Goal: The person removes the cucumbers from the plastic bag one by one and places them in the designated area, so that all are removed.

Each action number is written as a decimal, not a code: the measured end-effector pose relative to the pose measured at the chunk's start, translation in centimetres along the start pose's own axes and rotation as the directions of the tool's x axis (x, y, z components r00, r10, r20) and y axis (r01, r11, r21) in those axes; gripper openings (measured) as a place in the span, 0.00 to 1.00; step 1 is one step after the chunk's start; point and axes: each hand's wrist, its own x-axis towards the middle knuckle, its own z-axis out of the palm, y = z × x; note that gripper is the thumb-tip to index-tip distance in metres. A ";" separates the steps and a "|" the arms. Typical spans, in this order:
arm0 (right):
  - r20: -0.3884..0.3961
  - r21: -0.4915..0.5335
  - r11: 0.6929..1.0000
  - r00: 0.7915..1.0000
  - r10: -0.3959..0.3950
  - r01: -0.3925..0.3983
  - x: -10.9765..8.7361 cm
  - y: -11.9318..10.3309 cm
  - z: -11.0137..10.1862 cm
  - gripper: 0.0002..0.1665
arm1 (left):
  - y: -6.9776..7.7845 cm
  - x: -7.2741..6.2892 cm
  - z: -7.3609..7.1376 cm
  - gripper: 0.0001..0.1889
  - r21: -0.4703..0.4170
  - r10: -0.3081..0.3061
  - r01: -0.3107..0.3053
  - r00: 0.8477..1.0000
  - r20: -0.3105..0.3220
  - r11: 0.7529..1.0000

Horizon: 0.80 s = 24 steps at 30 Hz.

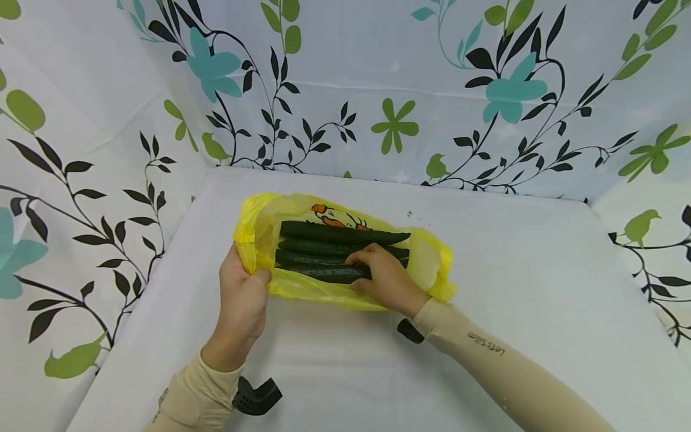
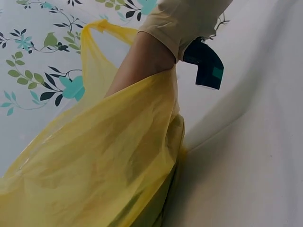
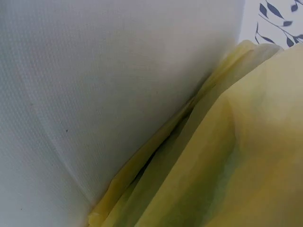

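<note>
A yellow plastic bag [image 1: 324, 297] lies with its mouth opened wide, and several dark green cucumbers [image 1: 345, 233] lie side by side in it. My left hand [image 1: 243, 294] grips the bag's left end, thumb on the near rim. Reaching in from the right, my right hand [image 1: 388, 279] has its fingers and thumb around the nearest cucumber [image 1: 324, 274]. The left wrist view shows the right wrist [image 2: 142, 64] going into the bag, whose film hides the fingers. Only the bag's yellow side [image 3: 189, 189] fills the right wrist view's lower right; the hand is hidden there.
The bag rests on a white-covered table [image 1: 513, 270]. Behind and beside it hangs a white cloth [image 1: 345, 78] printed with leaves, flowers and birds. A black wrist camera mount [image 1: 258, 397] sticks out by the left wrist, and another black mount [image 1: 410, 331] under the right.
</note>
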 end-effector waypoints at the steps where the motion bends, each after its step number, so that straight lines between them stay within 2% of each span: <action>1: -0.002 0.019 1.000 1.000 0.004 -0.004 0.0 0.1 -0.1 0.23 | 0.0 0.0 0.0 0.34 -0.002 0.003 -0.003 1.000 0.000 1.000; 7: -0.011 0.106 0.994 0.999 0.031 -0.030 0.1 0.5 -0.5 0.22 | -0.1 0.1 -0.2 0.34 -0.026 0.020 -0.020 1.000 -0.004 0.999; 24: -0.037 0.125 0.992 0.999 0.036 -0.031 0.2 0.4 -0.8 0.23 | -0.1 0.3 -0.6 0.34 -0.024 0.039 -0.039 0.999 -0.015 0.999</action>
